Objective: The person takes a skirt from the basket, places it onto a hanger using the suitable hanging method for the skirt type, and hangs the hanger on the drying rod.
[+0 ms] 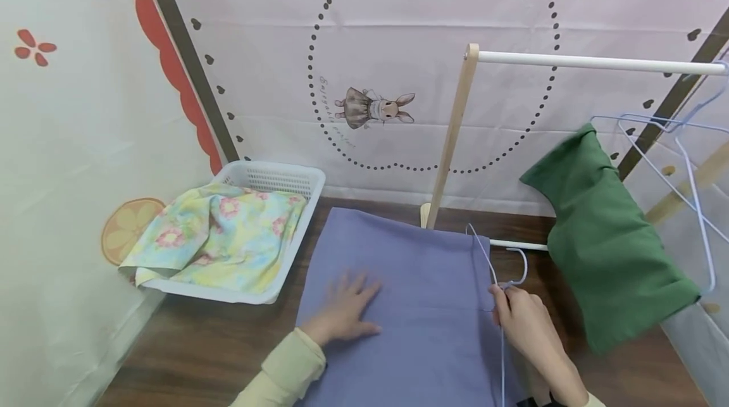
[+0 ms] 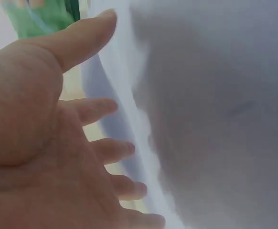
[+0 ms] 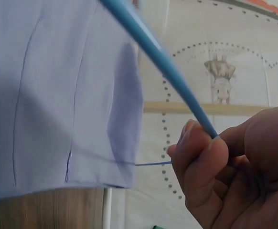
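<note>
A purple-blue cloth [image 1: 398, 268] lies spread on the dark wooden surface between my hands. My left hand [image 1: 344, 309] is over its left part, palm down with fingers spread; straight fingers also show in the left wrist view, beside the pale cloth [image 2: 225, 119]. With my right hand [image 1: 529, 325] I grip a light blue hanger [image 1: 524, 261] just below its hook, at the cloth's right edge. One hanger arm overlaps the cloth's far corner, the other runs toward me. The right wrist view shows thumb and fingers [image 3: 210, 157] curled round the blue hanger [image 3: 153, 52].
At the left, a white basket [image 1: 319, 182] contains a floral cloth [image 1: 245, 230]. A rack with a wooden post [image 1: 452, 135] and white bar [image 1: 569, 61] stands at the back right. A green cloth [image 1: 609, 249] hangs there beside blue hangers [image 1: 691, 173]. A printed curtain [image 1: 370, 27] encloses the back.
</note>
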Available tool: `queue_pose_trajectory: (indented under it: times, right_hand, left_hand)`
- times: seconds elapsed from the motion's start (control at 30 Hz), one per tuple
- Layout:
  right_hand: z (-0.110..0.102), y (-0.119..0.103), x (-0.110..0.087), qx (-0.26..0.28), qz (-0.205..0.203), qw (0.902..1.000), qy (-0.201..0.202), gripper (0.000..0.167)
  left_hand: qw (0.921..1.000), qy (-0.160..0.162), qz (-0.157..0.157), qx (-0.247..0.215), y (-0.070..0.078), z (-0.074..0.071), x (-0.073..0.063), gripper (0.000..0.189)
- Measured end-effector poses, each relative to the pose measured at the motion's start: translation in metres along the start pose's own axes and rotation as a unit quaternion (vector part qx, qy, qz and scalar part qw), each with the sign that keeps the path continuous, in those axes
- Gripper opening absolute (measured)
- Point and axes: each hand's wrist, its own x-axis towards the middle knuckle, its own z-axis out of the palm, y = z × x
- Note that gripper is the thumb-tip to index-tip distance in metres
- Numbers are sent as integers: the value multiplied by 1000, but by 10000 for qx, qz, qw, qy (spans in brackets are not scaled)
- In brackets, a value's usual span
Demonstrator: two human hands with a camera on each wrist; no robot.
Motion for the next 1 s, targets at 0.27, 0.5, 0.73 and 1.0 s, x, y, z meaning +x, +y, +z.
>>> queue_pose_trajectory:
  times: [0.27, 0.5, 0.73, 1.0]
  right_hand:
    - [4, -2, 11, -32, -377, 9987, 332, 51]
    - [11, -7, 8, 115, -312, 9991, 257, 50]
    - [17, -12, 5, 23, -575, 9970, 517, 47]
    - [20, -21, 10, 177, -361, 9991, 141, 50]
  left_hand:
    - [9964, -326, -687, -380, -33, -5, -8, 84]
    - [9950, -396, -872, -295, -30, -8, -4, 82]
    - [9954, -436, -802, -294, -28, -9, -4, 81]
    - [9958, -403, -761, -309, -28, -6, -5, 81]
